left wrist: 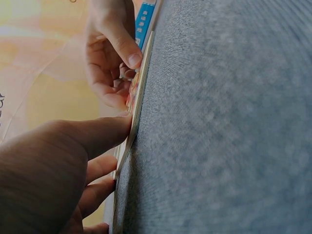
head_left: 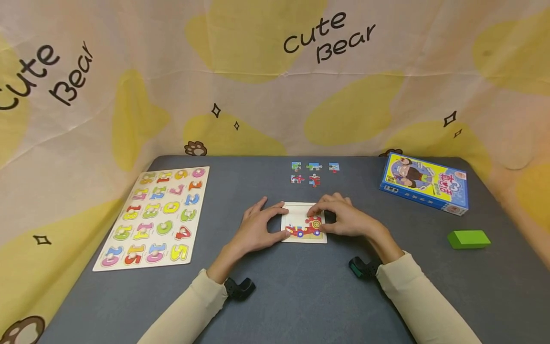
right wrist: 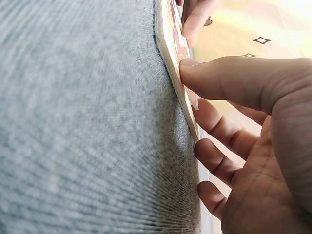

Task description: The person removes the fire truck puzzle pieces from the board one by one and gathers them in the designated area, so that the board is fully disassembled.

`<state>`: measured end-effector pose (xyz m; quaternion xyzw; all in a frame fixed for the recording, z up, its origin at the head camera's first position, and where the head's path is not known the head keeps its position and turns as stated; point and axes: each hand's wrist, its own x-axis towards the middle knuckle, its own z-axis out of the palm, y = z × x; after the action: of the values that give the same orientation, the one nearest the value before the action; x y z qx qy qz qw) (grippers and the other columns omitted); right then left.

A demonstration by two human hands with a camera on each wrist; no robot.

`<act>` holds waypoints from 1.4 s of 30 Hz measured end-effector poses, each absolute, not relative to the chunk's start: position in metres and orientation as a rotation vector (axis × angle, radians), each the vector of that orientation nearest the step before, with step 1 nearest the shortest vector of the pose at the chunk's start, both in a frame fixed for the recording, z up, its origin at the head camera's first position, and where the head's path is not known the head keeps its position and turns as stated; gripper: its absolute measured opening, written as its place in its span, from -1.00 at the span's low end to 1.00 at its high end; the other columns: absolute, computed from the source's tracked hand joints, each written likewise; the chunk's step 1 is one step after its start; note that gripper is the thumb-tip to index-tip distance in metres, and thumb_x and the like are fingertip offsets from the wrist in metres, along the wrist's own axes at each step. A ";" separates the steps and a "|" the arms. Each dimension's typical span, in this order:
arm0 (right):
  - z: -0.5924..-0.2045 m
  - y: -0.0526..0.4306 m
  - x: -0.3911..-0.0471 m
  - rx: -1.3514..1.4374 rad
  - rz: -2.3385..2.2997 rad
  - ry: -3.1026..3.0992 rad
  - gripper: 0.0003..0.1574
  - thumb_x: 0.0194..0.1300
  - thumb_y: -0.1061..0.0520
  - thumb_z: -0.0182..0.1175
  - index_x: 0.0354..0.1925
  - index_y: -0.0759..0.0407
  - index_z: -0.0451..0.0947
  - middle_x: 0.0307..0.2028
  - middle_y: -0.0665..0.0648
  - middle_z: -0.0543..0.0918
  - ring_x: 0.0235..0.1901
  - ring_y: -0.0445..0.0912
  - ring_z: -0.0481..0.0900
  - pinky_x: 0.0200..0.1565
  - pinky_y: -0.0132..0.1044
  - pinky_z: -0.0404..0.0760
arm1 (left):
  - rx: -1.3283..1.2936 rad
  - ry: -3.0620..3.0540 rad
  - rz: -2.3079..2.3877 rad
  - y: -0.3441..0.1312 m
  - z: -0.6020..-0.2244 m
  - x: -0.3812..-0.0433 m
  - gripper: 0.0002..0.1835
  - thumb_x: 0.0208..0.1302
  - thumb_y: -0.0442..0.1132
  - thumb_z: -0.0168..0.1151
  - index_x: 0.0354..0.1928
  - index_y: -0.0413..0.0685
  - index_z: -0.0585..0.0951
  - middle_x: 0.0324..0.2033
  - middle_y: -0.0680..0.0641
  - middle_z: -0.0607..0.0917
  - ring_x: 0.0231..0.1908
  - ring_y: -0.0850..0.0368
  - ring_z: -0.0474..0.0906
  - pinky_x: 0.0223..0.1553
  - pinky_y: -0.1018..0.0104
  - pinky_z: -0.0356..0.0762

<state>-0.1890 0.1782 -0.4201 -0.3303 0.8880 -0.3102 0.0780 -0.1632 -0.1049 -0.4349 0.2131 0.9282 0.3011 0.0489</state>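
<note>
So the star here is a small, square, pale wooden puzzle tray, and it's lying flat on the dark grey table right between both hands. Its upper part is showing plain white, while a red vehicle picture is filling the lower part, with blue-rimmed wheels, a bigger yellow wheel at the right and yellowish ground below.

The left hand is spreading its fingers loosely, thumb and index touching the tray's left edge. The right hand is bending over the right side, thumb and index pinching a red-and-white jigsaw piece whose corner is poking up at the tray's surface.

Five loose colourful jigsaw pieces are sitting just beyond, three above two. A cream number board is lying off left; a blue-and-yellow box and a bright green block are resting right.
</note>
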 end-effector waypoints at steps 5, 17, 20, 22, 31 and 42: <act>-0.420 0.178 -0.189 -0.993 -0.944 2.648 -0.56 0.18 0.17 0.44 0.05 -0.05 0.69 -0.06 -0.03 0.69 -0.10 -0.04 0.35 -0.09 -0.11 0.11 | 0.641 2.819 0.919 -0.105 -0.434 -0.163 -0.40 0.21 0.06 0.43 0.30 0.14 0.59 0.48 0.06 0.41 0.61 -0.23 -0.08 0.51 -0.32 -0.14; -0.420 0.180 -0.191 -0.998 -0.952 2.638 -0.55 0.21 0.15 0.44 0.09 -0.05 0.71 -0.12 -0.04 0.66 -0.15 -0.08 0.34 -0.11 -0.13 0.12 | 0.652 2.830 0.917 -0.105 -0.434 -0.164 -0.40 0.20 0.06 0.43 0.29 0.14 0.60 0.48 0.05 0.43 0.61 -0.25 -0.06 0.51 -0.33 -0.13; -0.421 0.180 -0.191 -0.999 -0.962 2.635 -0.55 0.22 0.15 0.44 0.09 -0.05 0.72 -0.12 -0.04 0.67 -0.14 -0.07 0.36 -0.10 -0.13 0.12 | 0.656 2.831 0.914 -0.105 -0.434 -0.164 -0.40 0.20 0.06 0.43 0.29 0.14 0.59 0.48 0.05 0.43 0.61 -0.25 -0.06 0.51 -0.33 -0.13; -0.421 0.180 -0.191 -1.000 -0.971 2.633 -0.56 0.22 0.16 0.44 0.09 -0.05 0.72 -0.13 -0.04 0.67 -0.12 -0.07 0.38 -0.08 -0.12 0.14 | 0.659 2.829 0.912 -0.105 -0.434 -0.164 -0.40 0.21 0.06 0.43 0.30 0.14 0.59 0.48 0.05 0.42 0.61 -0.25 -0.06 0.51 -0.33 -0.13; -0.420 0.180 -0.191 -1.006 -0.999 2.635 -0.56 0.19 0.16 0.47 0.07 -0.02 0.72 -0.13 -0.02 0.70 -0.11 -0.08 0.41 -0.06 -0.12 0.17 | 0.667 2.830 0.912 -0.105 -0.434 -0.164 -0.39 0.21 0.05 0.43 0.31 0.14 0.59 0.48 0.05 0.41 0.61 -0.25 -0.06 0.50 -0.34 -0.12; -0.420 0.180 -0.191 -1.030 -0.959 2.623 -0.53 0.22 0.16 0.44 0.12 -0.02 0.71 -0.13 -0.03 0.66 -0.11 -0.08 0.39 -0.08 -0.13 0.13 | 0.641 2.822 0.906 -0.104 -0.432 -0.163 -0.39 0.21 0.06 0.44 0.30 0.15 0.59 0.49 0.06 0.41 0.61 -0.24 -0.06 0.52 -0.32 -0.15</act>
<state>-0.1912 0.1803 -0.4205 -0.3447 0.8782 -0.3212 0.0825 -0.1635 -0.1043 -0.4316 0.2112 0.9292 0.2983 0.0547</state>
